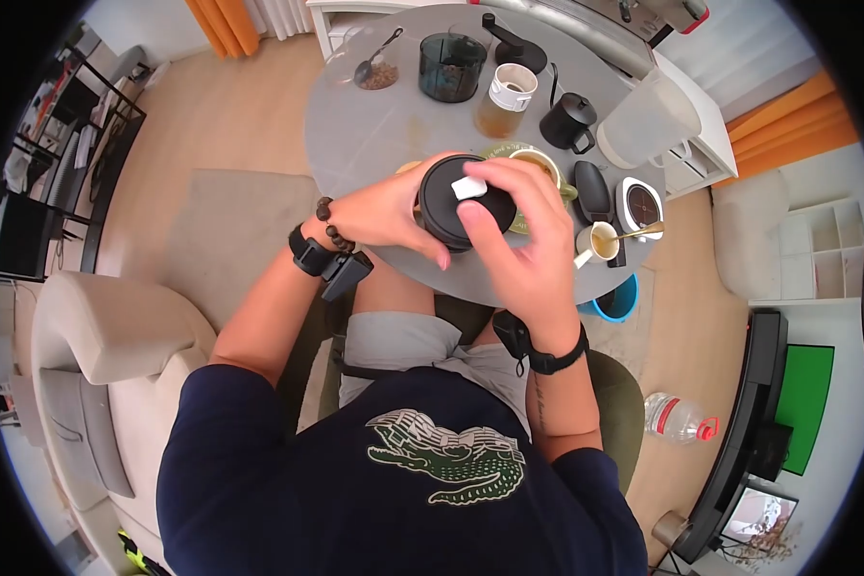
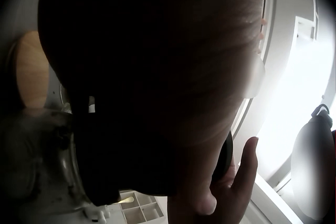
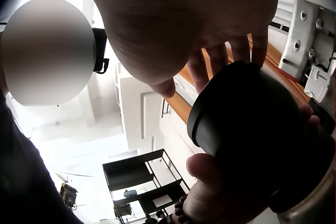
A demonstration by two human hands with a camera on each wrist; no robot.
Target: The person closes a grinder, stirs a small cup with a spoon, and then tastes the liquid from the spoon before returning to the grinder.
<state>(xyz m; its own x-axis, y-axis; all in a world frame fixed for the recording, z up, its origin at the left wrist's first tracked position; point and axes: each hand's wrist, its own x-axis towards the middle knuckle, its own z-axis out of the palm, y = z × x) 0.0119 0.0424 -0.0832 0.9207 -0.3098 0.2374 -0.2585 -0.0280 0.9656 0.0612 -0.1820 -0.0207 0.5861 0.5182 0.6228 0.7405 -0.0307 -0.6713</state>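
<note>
In the head view my left hand [image 1: 384, 213] wraps round a black canister [image 1: 437, 216] with a round black lid [image 1: 456, 219], held over the table's near edge. A small white tab [image 1: 468, 188] shows on the lid. My right hand [image 1: 536, 254] reaches over the lid, thumb and forefinger either side of the tab. From the right wrist the canister [image 3: 262, 129] looks tilted; the right hand [image 3: 199, 29] spans above its rim, fingers straight and thumb tip apart from the lid. The left thumb [image 3: 205, 169] presses the canister's side. Shadow darkens much of the left wrist view.
On the round grey table [image 1: 370, 134] stand a dark clear container [image 1: 451, 67], a white-collared jar [image 1: 505, 104], a black pot [image 1: 568, 120], a clear pitcher [image 1: 648, 115], a scale [image 1: 640, 209] and a small white cup [image 1: 600, 243] with a spoon. Below is a blue bin [image 1: 624, 305].
</note>
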